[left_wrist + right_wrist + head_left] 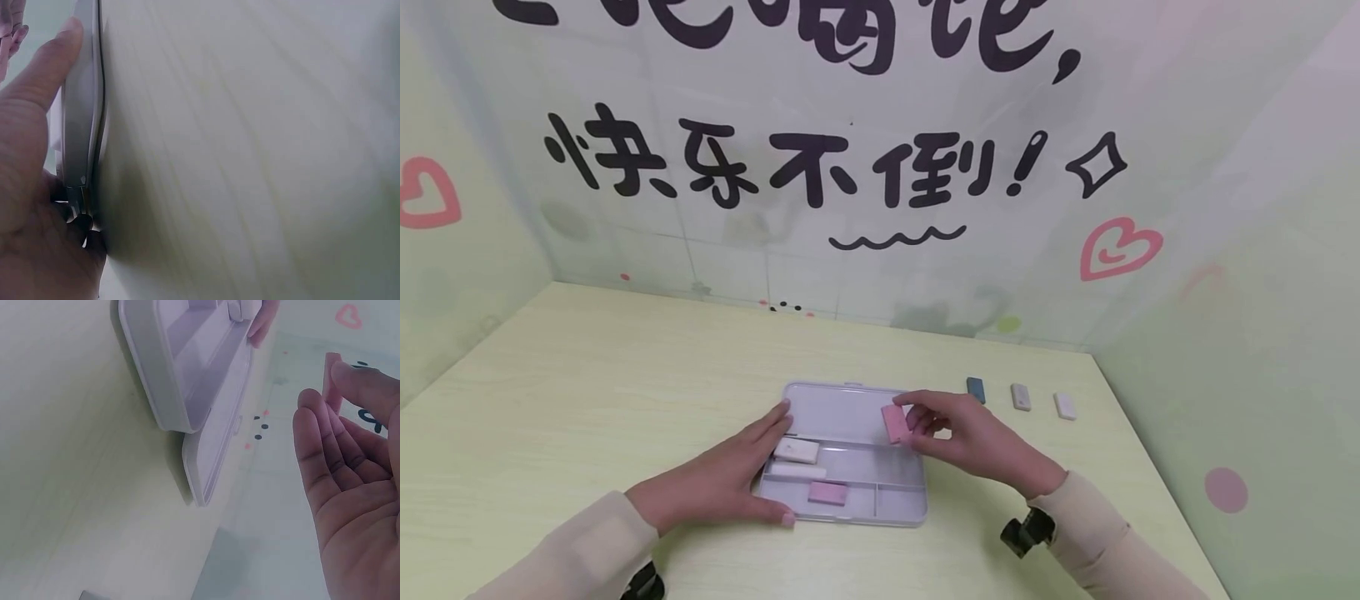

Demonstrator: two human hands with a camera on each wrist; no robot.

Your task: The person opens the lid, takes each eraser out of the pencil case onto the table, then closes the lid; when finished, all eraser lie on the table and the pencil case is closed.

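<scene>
A pale plastic pencil case (901, 512) lies opened flat, its lid (838, 411) at the back. My left hand (707, 487) rests against its left end, fingers straight along the side and thumb at the front edge; the left wrist view shows the thumb (53, 65) touching the case wall. Over the right part of the lid, my right hand (966, 433) pinches a pink eraser (895, 423) between thumb and fingers, the other fingers loosely bent. Inside the case are a white eraser (797, 451), a white stick-like piece (797, 472) and another pink eraser (827, 493).
Right of the case, a blue-grey block (975, 389), a grey block (1020, 397) and a white block (1065, 406) stand in a row on the light wooden table (625, 375). A printed wall (737, 242) closes off the back, with a side panel (1247, 400) at right.
</scene>
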